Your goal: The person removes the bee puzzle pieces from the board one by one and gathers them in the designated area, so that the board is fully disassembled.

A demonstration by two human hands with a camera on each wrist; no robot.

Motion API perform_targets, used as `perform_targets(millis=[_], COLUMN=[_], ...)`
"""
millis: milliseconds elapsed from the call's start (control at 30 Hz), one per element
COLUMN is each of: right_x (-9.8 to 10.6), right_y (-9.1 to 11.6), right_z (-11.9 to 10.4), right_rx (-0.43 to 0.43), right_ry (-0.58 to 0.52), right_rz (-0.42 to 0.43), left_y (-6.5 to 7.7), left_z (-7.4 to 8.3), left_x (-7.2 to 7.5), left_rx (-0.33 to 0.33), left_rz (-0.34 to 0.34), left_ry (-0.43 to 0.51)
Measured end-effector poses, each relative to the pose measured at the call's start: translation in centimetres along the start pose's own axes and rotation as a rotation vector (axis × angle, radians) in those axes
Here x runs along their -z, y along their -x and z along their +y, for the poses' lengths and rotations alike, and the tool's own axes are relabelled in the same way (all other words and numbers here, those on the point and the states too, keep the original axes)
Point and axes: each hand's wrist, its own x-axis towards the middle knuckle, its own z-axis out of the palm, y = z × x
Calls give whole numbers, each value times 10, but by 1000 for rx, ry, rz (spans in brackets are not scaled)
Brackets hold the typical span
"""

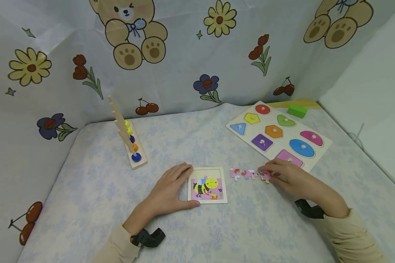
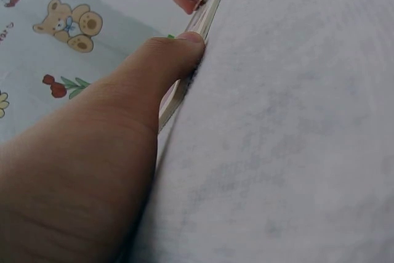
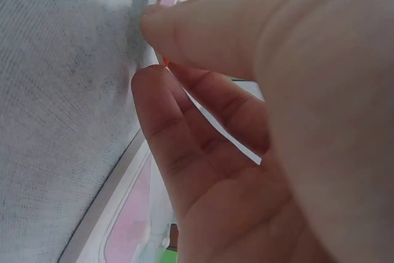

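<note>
On the tabletop (image 1: 197,233), the left hand (image 1: 167,190), fingers (image 1: 174,172) spread, touches a puzzle frame (image 1: 208,173) while the right hand (image 1: 291,178) pinches a piece (image 1: 266,176).

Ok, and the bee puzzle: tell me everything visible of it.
The puzzle has a square, pale, wood-looking frame and lies flat on the table. Pieces filling its lower part show a black-and-yellow bee on pink, an orange pot low right; the far strip is bare. The left grip holds its left side, fingers at the far corner, thumb at the near edge.
</note>
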Motion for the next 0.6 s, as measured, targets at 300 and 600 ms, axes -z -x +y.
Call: perform_targets(millis=[300,600], right_x=[-2,-3], right_y=[-2,-3], right_z=[1,0], right_rx=[-12,13], right_ry=[11,15], right_rz=[-3,10], left_y=[-1,-1], left_z=[-1,-1], left_x=[0,1], left_rx=[12,5], left_rz=[-5,-1], left_ry=[-8,-11])
